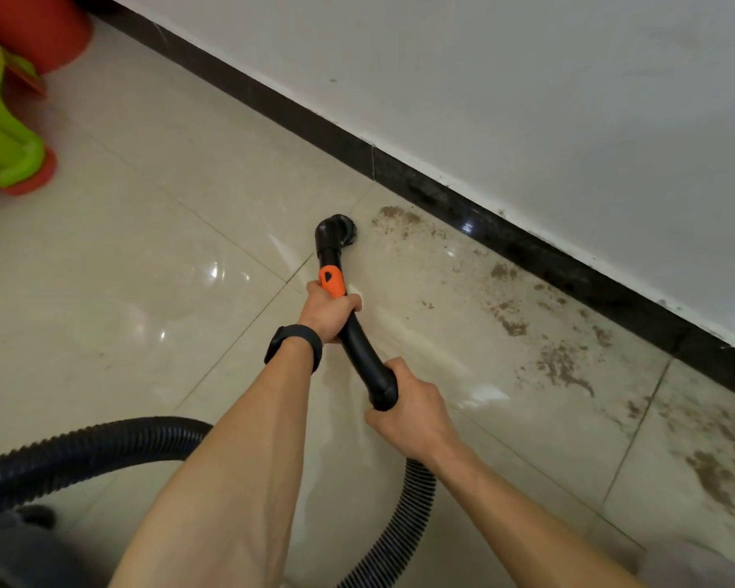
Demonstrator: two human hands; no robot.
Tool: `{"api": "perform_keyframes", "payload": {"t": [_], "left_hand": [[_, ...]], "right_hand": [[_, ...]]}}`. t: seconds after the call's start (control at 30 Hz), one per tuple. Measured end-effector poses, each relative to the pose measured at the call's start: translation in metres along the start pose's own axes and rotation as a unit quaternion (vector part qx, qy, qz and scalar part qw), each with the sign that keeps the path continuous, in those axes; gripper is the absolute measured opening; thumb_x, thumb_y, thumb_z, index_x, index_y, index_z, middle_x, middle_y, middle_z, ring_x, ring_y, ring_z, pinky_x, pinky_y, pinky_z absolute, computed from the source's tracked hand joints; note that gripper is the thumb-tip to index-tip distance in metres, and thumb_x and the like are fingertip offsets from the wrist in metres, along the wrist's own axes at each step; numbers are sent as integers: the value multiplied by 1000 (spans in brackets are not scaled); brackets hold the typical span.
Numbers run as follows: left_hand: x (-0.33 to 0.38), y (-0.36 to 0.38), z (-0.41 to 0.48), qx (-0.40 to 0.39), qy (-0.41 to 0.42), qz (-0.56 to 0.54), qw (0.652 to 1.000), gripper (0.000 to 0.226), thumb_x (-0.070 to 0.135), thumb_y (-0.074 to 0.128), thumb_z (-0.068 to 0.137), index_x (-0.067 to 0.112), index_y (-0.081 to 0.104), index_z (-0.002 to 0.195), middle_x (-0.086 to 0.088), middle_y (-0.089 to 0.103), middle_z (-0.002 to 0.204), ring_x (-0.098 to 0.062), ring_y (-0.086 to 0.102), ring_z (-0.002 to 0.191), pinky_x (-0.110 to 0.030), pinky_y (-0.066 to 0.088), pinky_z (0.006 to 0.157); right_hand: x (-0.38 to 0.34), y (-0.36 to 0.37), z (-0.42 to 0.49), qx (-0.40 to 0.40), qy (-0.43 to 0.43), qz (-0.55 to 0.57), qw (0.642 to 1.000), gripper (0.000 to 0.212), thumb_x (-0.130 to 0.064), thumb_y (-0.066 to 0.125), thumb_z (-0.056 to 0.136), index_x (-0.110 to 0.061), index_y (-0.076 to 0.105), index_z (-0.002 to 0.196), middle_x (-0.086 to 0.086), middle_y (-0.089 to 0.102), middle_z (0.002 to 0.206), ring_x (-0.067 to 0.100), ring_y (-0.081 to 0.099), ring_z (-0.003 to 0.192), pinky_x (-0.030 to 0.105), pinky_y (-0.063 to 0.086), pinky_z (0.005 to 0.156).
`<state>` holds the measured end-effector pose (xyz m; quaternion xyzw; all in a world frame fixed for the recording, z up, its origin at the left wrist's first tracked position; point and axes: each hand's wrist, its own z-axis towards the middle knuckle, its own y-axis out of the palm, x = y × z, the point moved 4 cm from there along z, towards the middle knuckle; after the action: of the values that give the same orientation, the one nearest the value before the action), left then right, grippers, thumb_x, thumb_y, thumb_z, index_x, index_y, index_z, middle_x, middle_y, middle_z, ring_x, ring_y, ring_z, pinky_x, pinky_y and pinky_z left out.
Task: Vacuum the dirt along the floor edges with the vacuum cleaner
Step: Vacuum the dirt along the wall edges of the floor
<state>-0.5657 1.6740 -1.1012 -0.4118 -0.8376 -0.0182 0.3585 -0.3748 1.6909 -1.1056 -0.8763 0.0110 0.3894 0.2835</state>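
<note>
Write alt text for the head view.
A left hand and a right hand grip a black plastic vacuum wand, its round nozzle on the beige tiled floor beside brown dirt scattered along the black baseboard. A ribbed black hose trails behind.

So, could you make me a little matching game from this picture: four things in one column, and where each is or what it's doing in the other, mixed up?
1. round nozzle
2. left hand
3. right hand
4. brown dirt

A. strewn along the black skirting board
B. grips the black tube beside its orange slider
C. down on the tiles, left of the dirt trail
D. grips the tube's rear end, where the ribbed hose joins

Pairs: 1-C, 2-B, 3-D, 4-A
</note>
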Motion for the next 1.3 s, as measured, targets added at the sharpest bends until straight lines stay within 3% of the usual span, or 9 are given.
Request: {"api": "perform_keyframes", "payload": {"t": [0.17,0.33,0.47,0.63,0.8,1.0,1.13,1.3], "left_hand": [[-10,8,-12,43,16,4,999,52,13,66,83,17,34,124,-12,59,105,-36,67,93,-46,59,82],[-17,16,-21,62,19,-19,998,52,10,65,82,14,37,125,-6,55,95,-30,63,85,-33,51,64],[-22,20,-20,71,24,-46,996,55,9,64,79,15,38,127,-8,57,99,-36,66,92,-40,57,74],[-27,22,-27,73,21,-64,995,51,10,64,77,18,39,121,-8,58,97,-39,68,87,-51,60,79],[-34,29,-35,73,26,-84,993,48,7,62,78,17,42,120,-8,57,96,-29,62,62,-40,60,63],[-36,41,-37,58,25,-88,994,50,7,62,77,18,41,122,-9,57,98,-29,61,59,-36,55,58],[-33,46,-36,52,27,-81,995,50,8,63,78,19,41,122,-8,57,97,-30,63,64,-43,60,67],[-24,47,-30,52,35,-75,995,48,7,62,79,19,41,122,-7,56,94,-30,63,64,-42,60,67]], "right_hand": [[12,1,-10,3,3,4,1000,38,-23,73,77,-34,49,105,-10,65,87,9,63,74,28,54,62],[21,2,-17,11,13,12,1000,39,-26,74,74,-35,50,103,-10,67,86,10,64,76,37,58,70],[22,4,-17,21,10,12,1000,39,-26,74,74,-33,50,104,-9,67,87,13,64,76,39,58,71],[23,8,-26,27,12,1,1000,39,-27,74,77,-35,48,105,-8,65,86,13,64,74,38,58,68],[28,11,-39,36,24,3,999,38,-26,74,79,-35,48,105,-9,65,84,10,63,71,33,57,64],[34,7,-46,44,41,-5,998,40,-27,72,78,-39,48,108,-10,65,83,10,64,71,36,58,66],[37,2,-45,49,44,-1,998,41,-26,73,78,-40,48,108,-11,64,83,9,63,70,32,57,64],[34,-3,-35,43,42,4,998,42,-24,73,78,-40,49,108,-11,64,84,9,63,71,28,56,63]]}}
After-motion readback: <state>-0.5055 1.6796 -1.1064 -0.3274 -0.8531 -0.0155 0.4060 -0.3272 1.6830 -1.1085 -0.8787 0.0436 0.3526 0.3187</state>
